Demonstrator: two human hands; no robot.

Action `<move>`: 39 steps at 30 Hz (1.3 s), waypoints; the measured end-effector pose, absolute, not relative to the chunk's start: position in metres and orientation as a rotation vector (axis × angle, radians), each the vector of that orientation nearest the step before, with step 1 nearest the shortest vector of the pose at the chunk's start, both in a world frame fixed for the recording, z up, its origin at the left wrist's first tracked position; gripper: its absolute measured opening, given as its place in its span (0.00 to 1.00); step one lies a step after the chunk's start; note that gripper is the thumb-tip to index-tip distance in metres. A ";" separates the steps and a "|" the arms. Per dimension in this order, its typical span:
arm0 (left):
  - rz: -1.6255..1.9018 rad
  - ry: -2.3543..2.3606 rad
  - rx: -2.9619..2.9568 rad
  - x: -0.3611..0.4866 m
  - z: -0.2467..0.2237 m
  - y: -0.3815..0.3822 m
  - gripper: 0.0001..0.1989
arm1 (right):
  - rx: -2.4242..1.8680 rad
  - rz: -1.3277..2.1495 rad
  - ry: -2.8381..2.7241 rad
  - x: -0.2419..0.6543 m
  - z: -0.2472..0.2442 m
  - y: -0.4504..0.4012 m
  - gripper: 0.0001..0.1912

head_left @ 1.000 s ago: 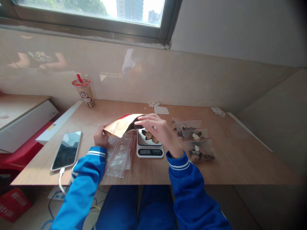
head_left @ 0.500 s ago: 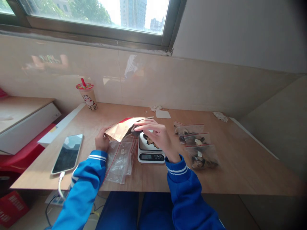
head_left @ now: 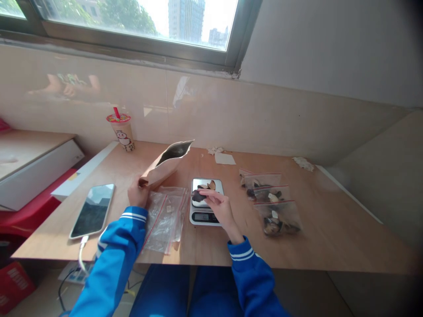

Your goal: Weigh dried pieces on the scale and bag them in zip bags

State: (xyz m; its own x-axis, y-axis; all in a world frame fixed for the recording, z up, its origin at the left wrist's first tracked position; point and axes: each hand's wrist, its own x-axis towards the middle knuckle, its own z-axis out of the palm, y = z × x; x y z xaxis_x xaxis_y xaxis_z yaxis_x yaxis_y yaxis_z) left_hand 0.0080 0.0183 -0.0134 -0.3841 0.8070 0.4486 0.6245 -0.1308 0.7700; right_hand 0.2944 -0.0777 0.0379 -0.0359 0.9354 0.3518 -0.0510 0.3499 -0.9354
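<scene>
My left hand (head_left: 138,193) grips the lower left corner of a brown paper pouch (head_left: 161,172), tilted with its mouth gaping to the upper right and its dark lining showing. Between the fingertips of my right hand (head_left: 220,207) is a dark dried slice (head_left: 198,196), held over the near left part of a small white digital scale (head_left: 194,217). Several light and dark dried slices (head_left: 211,186) lie on the scale's metal plate. The lit display (head_left: 201,217) is too small to read surely. Clear zip bags (head_left: 161,229) lie flat beneath the pouch, left of the scale.
Several filled zip bags (head_left: 280,224) with small labels lie right of the scale. A phone (head_left: 93,211) on a white cable (head_left: 81,255) rests at the left. Behind stand a drink cup with straw (head_left: 123,135), a white paper (head_left: 225,158) and crumpled tissues (head_left: 303,164).
My right hand has come out from the pouch's mouth and down over the scale with the dark dried slice. The pouch has tipped up, its mouth now facing me.
</scene>
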 end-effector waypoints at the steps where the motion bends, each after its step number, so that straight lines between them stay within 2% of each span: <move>1: 1.532 1.940 1.626 0.007 -0.014 0.019 0.13 | -0.916 0.930 -1.423 0.293 0.031 -0.077 0.08; 5: 1.529 1.935 1.606 0.007 -0.012 0.018 0.12 | -0.980 0.670 -1.659 0.293 0.016 -0.074 0.13; 10: 1.516 1.945 1.556 0.009 -0.009 0.018 0.10 | -1.020 0.529 -1.746 0.297 0.014 -0.076 0.16; 14: 1.502 1.941 1.561 0.007 -0.011 0.020 0.10 | -1.016 0.483 -1.598 0.299 0.025 -0.081 0.13; 18: 1.468 1.954 1.575 0.005 -0.014 0.021 0.14 | -1.147 0.531 -1.284 0.313 0.034 -0.081 0.10; 22: 1.429 1.967 1.577 0.005 -0.016 0.022 0.18 | -1.330 0.553 -0.914 0.344 0.024 -0.062 0.20; 26: 1.424 1.964 1.524 0.006 -0.016 0.022 0.25 | -1.405 0.575 -0.877 0.365 0.008 -0.037 0.26; 30: 1.422 1.953 1.494 0.005 -0.018 0.023 0.30 | -1.464 0.527 -1.094 0.361 -0.003 -0.023 0.23; 34: 1.431 1.945 1.472 0.005 -0.018 0.024 0.30 | -1.625 0.173 -1.346 0.356 -0.007 -0.024 0.20; 39: 1.422 1.957 1.464 0.007 -0.015 0.023 0.28 | -1.587 -0.045 -1.459 0.340 0.018 -0.046 0.17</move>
State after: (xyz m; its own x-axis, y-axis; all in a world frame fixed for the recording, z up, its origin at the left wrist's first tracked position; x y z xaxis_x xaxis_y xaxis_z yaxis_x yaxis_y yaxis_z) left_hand 0.0068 0.0231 -0.0152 -0.4281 0.8544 0.2945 0.5442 -0.0164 0.8388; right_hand 0.3403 -0.0458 0.0184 0.2889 0.7556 0.5879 0.7908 0.1578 -0.5914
